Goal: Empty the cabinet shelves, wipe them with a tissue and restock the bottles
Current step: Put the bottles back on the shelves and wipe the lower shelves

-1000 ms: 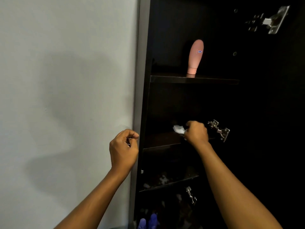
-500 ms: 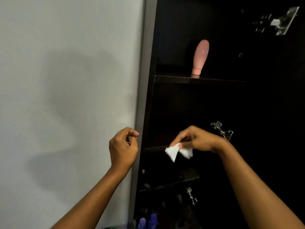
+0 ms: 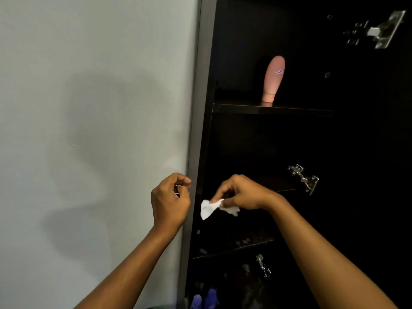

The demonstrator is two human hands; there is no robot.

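Note:
A dark cabinet (image 3: 200,108) stands open against a pale wall. One pink bottle (image 3: 273,79) stands cap-down on the upper shelf (image 3: 289,112). My right hand (image 3: 243,192) pinches a crumpled white tissue (image 3: 208,209) in front of the middle shelf (image 3: 281,186), just outside the cabinet's left frame. My left hand (image 3: 170,201) hovers beside that frame with its fingers curled; I see nothing held in it. The middle shelf looks bare; the lower shelf (image 3: 234,248) is dim, with pale specks on it.
Metal door hinges stick out on the right side: one at the top (image 3: 379,30), one by the middle shelf (image 3: 304,178), and one lower down (image 3: 263,266). Two purple bottle tops (image 3: 204,299) show at the cabinet's bottom. The plain wall (image 3: 89,108) fills the left.
My right hand has come out of the middle shelf with the tissue and moved left and down to the shelf's front. The left hand has stayed by the frame.

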